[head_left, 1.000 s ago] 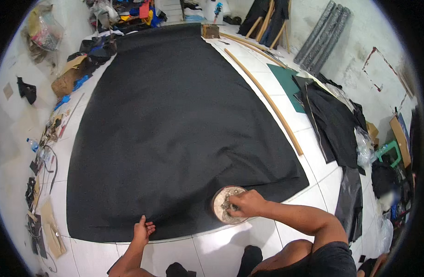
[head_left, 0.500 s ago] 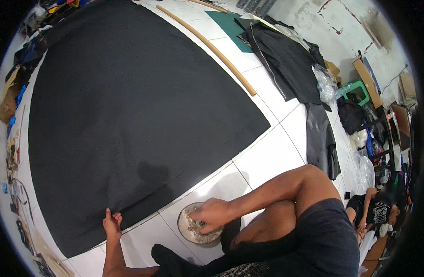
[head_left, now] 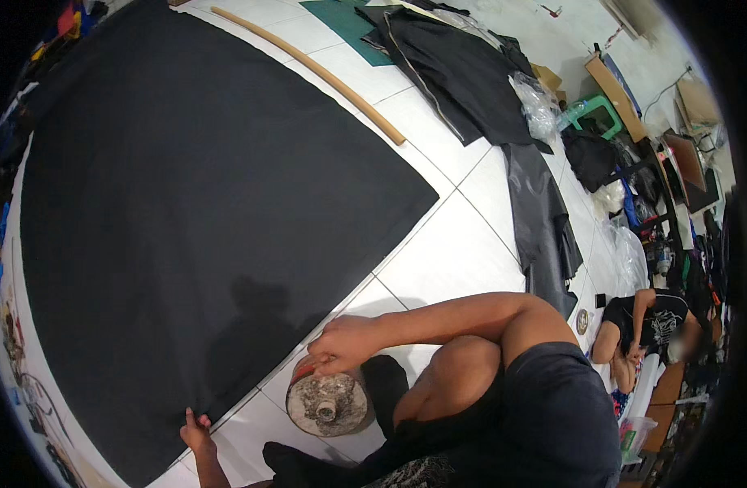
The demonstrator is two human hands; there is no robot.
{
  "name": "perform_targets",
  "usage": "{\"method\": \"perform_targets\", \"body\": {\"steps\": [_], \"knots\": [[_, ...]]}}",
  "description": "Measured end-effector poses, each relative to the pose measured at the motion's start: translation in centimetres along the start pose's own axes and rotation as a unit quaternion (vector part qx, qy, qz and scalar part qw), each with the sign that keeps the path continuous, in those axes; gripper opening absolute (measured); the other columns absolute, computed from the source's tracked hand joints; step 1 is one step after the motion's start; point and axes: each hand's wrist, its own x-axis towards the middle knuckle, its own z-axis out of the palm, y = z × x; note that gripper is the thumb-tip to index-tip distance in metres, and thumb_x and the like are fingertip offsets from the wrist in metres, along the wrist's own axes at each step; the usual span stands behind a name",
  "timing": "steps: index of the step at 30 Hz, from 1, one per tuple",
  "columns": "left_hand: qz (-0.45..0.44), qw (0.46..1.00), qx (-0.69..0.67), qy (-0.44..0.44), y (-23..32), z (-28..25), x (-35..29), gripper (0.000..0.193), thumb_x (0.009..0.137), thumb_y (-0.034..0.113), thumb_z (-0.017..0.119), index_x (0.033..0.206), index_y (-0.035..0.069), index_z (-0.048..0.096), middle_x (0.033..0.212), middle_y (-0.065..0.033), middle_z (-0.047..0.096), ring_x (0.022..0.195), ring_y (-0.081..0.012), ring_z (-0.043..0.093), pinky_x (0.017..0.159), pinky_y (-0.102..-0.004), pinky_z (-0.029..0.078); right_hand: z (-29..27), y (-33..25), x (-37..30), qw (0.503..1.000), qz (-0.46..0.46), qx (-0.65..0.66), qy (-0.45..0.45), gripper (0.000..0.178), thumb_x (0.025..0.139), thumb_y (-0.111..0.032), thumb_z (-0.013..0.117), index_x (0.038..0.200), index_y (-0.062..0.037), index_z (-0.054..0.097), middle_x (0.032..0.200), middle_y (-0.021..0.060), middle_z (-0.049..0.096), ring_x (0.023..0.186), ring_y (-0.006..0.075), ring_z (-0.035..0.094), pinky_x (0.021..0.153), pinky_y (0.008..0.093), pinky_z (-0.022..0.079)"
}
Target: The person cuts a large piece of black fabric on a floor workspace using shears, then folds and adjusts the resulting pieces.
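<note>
Black cloth [head_left: 195, 195] lies spread toward 10 o'clock on white floor tiles [head_left: 463, 252]; its spreading looks largely done, faint folds near the left hand [head_left: 198, 433] left unsmoothed; that hand, at 7 o'clock, touches the near edge, fingers partly spread, pinching or not I cannot tell; at 6 o'clock the right hand [head_left: 347, 342] curls its fingers on the rim of a round grey weight [head_left: 321, 407], off the cloth, grip unclear.

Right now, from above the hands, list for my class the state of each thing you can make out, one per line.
Black sheet: spread out, mostly smooth.
Left hand: at the sheet's near edge, partly curled.
Right hand: curled over the tin's rim.
Round tin: filled, off the sheet; whether lifted, unclear.
Wooden strip: lying on the tiles, slightly curved.
Green mat: partly covered by dark cloth.
</note>
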Motion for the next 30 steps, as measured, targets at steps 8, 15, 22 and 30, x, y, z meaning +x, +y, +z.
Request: {"method": "perform_targets", "body": {"steps": [8,15,22,30], "knots": [[0.037,0.999,0.002,-0.018,-1.2,-0.4,-2.6,0.038,0.09,0.03,0.075,0.088,0.003,0.048,0.075,-0.0096,0.06,0.064,-0.019,0.062,0.055,-0.0315,0.051,1.0,7.7,-6.3,0.958,0.095,-0.01,0.272,0.039,0.092,-0.042,0.064,0.076,-0.0064,0.058,0.067,0.0145,0.062,0.066,0.0362,0.064,0.06,0.0459,0.049],[0.046,0.999,0.02,0.017,-0.6,-0.5,-3.3,0.03,0.092,0.026,0.071,0.082,0.006,0.051,0.076,-0.0076,0.058,0.063,-0.0179,0.058,0.058,-0.0296,0.046,-3.5,21.4,-12.3,0.719,0.371,-0.014,0.587,0.037,0.093,-0.037,0.066,0.083,-0.0006,0.064,0.071,0.0186,0.065,0.065,0.031,0.065,0.061,0.0419,0.049],[0.106,0.986,0.092,-0.092,-3.7,-4.6,1.1,0.024,0.094,0.02,0.067,0.097,0.003,0.05,0.091,-0.0081,0.052,0.075,-0.0189,0.059,0.071,-0.0336,0.051,-11.8,31.8,-21.3,0.595,0.492,-0.113,0.625,0.027,0.095,-0.023,0.054,0.102,-0.0009,0.068,0.101,0.0224,0.07,0.097,0.0397,0.066,0.085,0.046,0.053],[0.076,0.976,0.203,-0.034,-3.3,-4.1,-0.5,0.022,0.096,0.008,0.061,0.114,0.0,0.052,0.111,-0.0098,0.042,0.089,-0.0199,0.059,0.078,-0.0337,0.053,-14.4,32.1,-18.5,0.677,0.495,-0.06,0.541,0.05,0.093,-0.041,0.062,0.126,-0.004,0.065,0.117,0.0213,0.068,0.112,0.0351,0.064,0.095,0.0418,0.05]]}}
